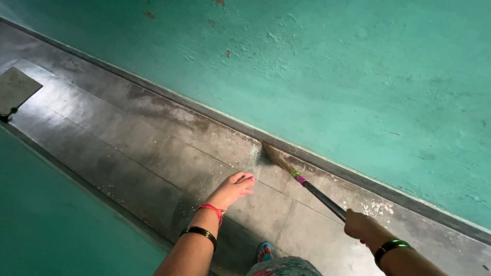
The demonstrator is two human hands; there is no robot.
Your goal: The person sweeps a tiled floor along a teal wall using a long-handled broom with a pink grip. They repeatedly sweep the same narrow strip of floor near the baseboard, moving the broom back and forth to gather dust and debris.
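The floor (169, 163) here is a narrow strip of dark grey stone slabs, dull and dusty, with thin seams running across it and a scatter of pale specks and a whitish smear close to the skirting. It runs between two green-painted walls: the far wall (332, 76) is a chalky sea-green, rough and patchy, with a few small reddish chips near the top, and a dark skirting band (204, 110) runs along its foot. The near wall (46, 214) closes in the other side, so the passage is tight. The person's right hand (359, 226) is closed around the dark handle of a broom (302, 180), whose straw head is pressed into the angle where floor meets skirting; a green and pink binding joins straw to handle. The left hand (234, 188) hangs free over the slabs, fingers loosely extended and holding nothing, just beside the broom's head but apart from it. A red thread and a dark bangle circle the left wrist, a dark bangle the right. Below, a blue sandal (264, 251) shows on the floor. Far down the passage, a flat grey plate (18, 89) sits at the edge.
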